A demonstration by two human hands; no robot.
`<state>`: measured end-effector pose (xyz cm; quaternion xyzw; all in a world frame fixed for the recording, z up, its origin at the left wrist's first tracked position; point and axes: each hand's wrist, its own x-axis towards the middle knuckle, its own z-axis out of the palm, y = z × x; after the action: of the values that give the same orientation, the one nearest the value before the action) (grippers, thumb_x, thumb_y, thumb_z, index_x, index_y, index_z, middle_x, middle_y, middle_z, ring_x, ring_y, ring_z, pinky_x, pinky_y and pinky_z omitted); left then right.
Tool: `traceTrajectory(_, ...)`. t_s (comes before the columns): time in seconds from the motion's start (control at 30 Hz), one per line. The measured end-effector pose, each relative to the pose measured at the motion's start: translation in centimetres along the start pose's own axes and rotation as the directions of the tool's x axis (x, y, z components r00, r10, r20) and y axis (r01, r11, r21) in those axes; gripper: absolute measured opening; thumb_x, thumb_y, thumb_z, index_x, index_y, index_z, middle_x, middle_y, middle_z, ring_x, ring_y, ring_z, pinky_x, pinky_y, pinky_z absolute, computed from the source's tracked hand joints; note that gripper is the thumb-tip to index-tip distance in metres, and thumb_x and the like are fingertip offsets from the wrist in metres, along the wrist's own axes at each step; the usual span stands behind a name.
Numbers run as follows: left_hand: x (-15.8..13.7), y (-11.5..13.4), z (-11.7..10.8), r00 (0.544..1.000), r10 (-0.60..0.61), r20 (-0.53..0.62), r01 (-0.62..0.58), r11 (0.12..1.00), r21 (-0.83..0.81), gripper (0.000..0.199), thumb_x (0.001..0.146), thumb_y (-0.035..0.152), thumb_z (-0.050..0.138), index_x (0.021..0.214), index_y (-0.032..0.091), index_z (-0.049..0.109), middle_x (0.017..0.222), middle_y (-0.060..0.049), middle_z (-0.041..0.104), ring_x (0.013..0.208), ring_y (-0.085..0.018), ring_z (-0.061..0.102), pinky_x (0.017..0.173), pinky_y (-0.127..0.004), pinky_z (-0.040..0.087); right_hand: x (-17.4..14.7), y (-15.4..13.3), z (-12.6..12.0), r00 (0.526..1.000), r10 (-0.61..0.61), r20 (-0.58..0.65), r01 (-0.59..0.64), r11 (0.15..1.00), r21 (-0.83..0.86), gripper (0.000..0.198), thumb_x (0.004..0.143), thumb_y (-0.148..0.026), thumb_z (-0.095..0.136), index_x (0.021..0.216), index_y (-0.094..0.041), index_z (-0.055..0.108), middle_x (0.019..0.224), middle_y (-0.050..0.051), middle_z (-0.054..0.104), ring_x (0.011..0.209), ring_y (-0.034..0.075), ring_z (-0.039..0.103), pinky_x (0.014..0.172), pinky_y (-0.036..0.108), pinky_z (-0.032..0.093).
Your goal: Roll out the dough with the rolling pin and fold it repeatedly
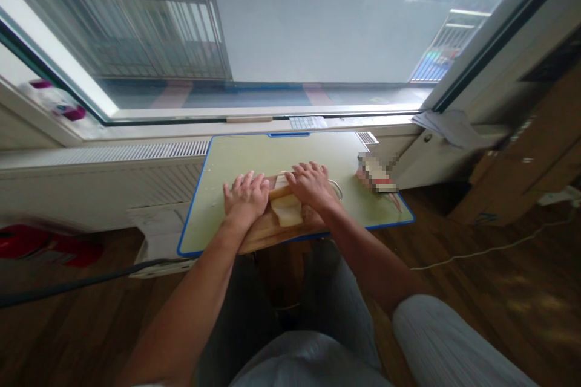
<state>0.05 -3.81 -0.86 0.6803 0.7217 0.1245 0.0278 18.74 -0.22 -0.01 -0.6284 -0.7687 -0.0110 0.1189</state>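
Observation:
A yellowish rolling pin (278, 193) lies crosswise over a flat pale sheet of dough (287, 213). Under the dough is a wooden cutting board (258, 234), with a curved metal handle (336, 188) at its right. My left hand (246, 196) rests palm down over the pin's left end, fingers stretched out and apart. Over the right end lies my right hand (312, 186), also palm down, its fingers extended forward. Both palms cover the pin's ends, so only its middle shows. Beneath everything is a pale green board (240, 154) with a blue rim.
A partly blurred package (377, 175) with a red band sits at the green board's right. Behind are a radiator (149, 149) and a windowsill with papers (447, 124). On the floor at left lies a red fire extinguisher (40, 245); a cardboard box (494, 187) stands at right.

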Motion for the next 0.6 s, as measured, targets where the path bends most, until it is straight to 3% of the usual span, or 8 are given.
traceTrajectory(0.3,2.5,-0.5,-0.5,0.995,-0.012,0.103,0.012,1.000,-0.005,0.057,0.109,0.048,0.030,0.155,0.034,0.062,0.170,-0.009,0.052,0.155,-0.035,0.047,0.126,-0.072,0.032,3.9,0.5,1.7,0.999,0.019,0.039,-0.022,0.998,0.065,0.056,0.110,-0.064,0.042,0.144,-0.028,0.069,0.154,0.008,0.066,0.142,0.032,0.052,0.121,0.052,0.035)
traceTrajectory(0.43,2.2,-0.5,-0.4,0.994,0.007,0.106,-0.007,1.000,0.004,0.057,0.109,0.047,0.029,0.154,0.034,0.062,0.168,-0.009,0.054,0.153,-0.034,0.049,0.126,-0.070,0.034,3.2,0.3,1.2,1.000,0.007,0.023,-0.008,0.998,0.060,0.057,0.111,-0.063,0.042,0.144,-0.026,0.068,0.151,0.009,0.068,0.141,0.032,0.052,0.120,0.051,0.035)
traceTrajectory(0.6,0.2,-0.1,-0.2,0.999,0.048,0.016,-0.048,0.999,0.023,0.058,0.110,0.049,0.029,0.152,0.032,0.065,0.168,-0.009,0.055,0.153,-0.033,0.049,0.128,-0.067,0.032,0.3,0.1,0.2,1.000,-0.001,0.001,0.001,1.000,0.015,0.049,0.114,-0.055,0.039,0.136,-0.027,0.071,0.145,0.011,0.070,0.140,0.032,0.052,0.119,0.051,0.033)
